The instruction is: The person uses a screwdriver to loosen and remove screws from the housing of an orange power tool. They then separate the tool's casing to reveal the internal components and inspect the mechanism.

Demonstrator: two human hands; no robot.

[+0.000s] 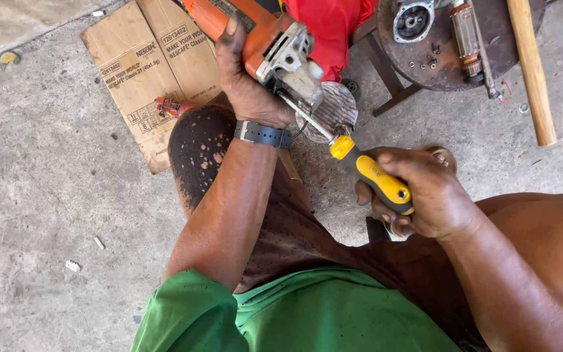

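Observation:
My left hand (245,81) grips the orange body of an angle grinder (259,36), holding it over my left knee. Its grey metal gear head (294,62) points down toward a round worn disc (337,107). My right hand (421,192) is closed around the yellow and black handle of a screwdriver (376,176). The screwdriver's thin shaft (304,117) runs up and left to the grinder's gear head, where its tip meets the metal. A dark watch band (262,135) sits on my left wrist.
A flattened cardboard box (144,62) lies on the concrete floor at upper left, with a small red part (171,106) on it. A round rusty stool top (451,49) at upper right holds a motor rotor (467,36), a grey housing (413,19) and loose screws. A wooden handle (532,72) lies across it. Red cloth (330,26) is behind the grinder.

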